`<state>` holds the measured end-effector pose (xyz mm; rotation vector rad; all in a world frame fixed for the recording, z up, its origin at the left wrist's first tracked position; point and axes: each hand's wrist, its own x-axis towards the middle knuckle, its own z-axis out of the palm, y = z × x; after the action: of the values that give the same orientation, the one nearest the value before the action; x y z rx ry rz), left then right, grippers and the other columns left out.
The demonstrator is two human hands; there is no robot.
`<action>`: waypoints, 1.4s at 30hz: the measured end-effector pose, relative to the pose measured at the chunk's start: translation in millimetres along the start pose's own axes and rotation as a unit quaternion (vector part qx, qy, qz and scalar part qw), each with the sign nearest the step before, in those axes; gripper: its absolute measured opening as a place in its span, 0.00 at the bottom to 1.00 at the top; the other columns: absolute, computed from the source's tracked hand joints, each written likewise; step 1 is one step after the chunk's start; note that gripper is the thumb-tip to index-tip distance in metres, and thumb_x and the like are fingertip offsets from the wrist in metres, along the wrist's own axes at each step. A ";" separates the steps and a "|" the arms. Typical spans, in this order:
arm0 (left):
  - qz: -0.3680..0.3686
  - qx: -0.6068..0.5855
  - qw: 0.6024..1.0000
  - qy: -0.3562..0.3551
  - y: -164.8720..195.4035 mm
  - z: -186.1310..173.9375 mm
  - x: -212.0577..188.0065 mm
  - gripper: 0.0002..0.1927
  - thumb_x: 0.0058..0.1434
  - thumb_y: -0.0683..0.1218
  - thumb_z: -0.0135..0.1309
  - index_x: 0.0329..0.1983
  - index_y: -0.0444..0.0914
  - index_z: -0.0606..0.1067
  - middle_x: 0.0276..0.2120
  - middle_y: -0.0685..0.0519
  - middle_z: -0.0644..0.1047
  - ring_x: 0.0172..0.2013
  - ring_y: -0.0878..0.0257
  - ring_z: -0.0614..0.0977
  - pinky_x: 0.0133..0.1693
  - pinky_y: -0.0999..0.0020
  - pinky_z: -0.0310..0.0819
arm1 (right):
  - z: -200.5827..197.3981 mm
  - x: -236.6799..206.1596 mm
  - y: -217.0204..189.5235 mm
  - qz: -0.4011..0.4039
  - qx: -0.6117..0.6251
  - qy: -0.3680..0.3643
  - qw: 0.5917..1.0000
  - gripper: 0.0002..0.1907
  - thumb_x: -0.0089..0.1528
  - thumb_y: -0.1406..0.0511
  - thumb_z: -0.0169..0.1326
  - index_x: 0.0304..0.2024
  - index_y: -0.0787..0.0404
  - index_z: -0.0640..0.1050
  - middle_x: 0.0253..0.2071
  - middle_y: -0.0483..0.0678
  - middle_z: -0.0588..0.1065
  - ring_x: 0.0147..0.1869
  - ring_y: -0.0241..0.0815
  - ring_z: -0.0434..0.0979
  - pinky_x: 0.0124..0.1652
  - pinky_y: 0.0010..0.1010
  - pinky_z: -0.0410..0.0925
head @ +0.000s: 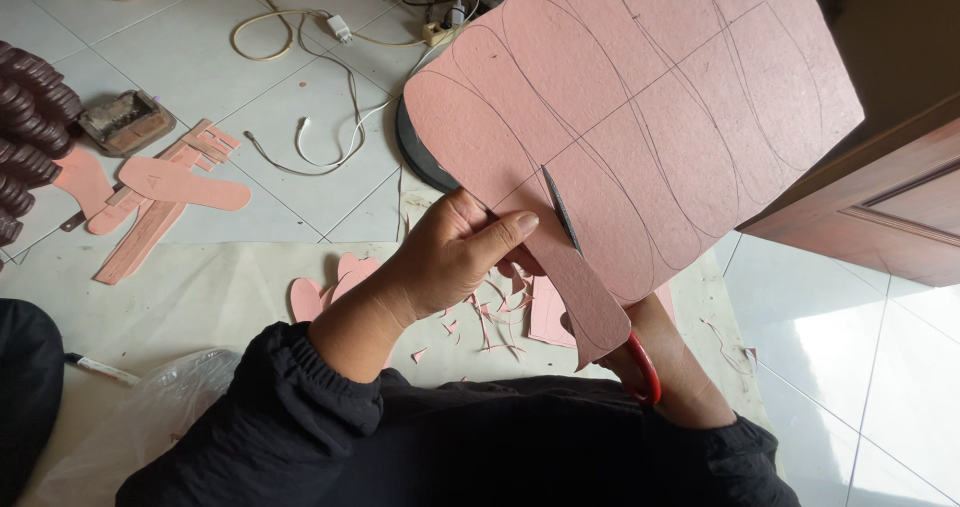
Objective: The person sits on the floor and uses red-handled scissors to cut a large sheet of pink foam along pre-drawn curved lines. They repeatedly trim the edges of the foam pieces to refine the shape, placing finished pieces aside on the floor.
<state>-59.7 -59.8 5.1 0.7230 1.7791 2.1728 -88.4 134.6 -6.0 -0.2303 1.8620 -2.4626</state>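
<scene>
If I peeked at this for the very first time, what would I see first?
You would first see the big pink sheet with curvy pencil outlines, filling the upper middle. The left hand pinches its lower edge, while the right hand, mostly hidden beneath it, works red-handled scissors up through it. Cut-out pink sole shapes lie on the tiled floor at the left.

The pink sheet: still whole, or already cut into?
Cut into. The scissors blade sits in a slit in the pink sheet, and a strip hangs partly freed below.
</scene>
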 end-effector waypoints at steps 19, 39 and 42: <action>0.009 0.005 0.999 0.039 -4.6 -10.9 4.9 0.15 0.69 0.48 0.53 0.45 0.32 0.82 0.32 0.55 0.82 0.30 0.73 0.78 0.34 0.75 0.75 | 2.2 2.8 2.6 0.007 0.004 0.001 1.000 0.18 0.60 0.56 0.57 0.39 0.66 0.80 0.28 0.48 0.76 0.31 0.38 0.75 0.33 0.30 0.71; 0.022 0.037 0.983 0.178 -20.0 -33.1 10.9 0.15 0.69 0.52 0.56 0.45 0.34 0.78 0.35 0.57 0.79 0.35 0.72 0.78 0.40 0.73 0.75 | -16.0 -80.5 -22.4 0.225 -0.360 -0.168 0.890 0.20 0.60 0.54 0.56 0.38 0.65 0.81 0.28 0.48 0.77 0.31 0.37 0.76 0.33 0.30 0.71; 0.045 -0.042 0.977 0.204 -22.1 -54.6 15.1 0.16 0.67 0.52 0.56 0.50 0.37 0.74 0.39 0.56 0.79 0.36 0.69 0.78 0.39 0.71 0.76 | -38.1 -81.5 -21.4 0.232 -0.422 -0.142 0.864 0.19 0.60 0.53 0.56 0.36 0.63 0.80 0.27 0.45 0.77 0.31 0.37 0.76 0.34 0.29 0.72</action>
<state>-103.3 -93.7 -20.2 0.3601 1.8479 2.5873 -12.3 187.1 -3.0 -0.1285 2.3572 -1.1319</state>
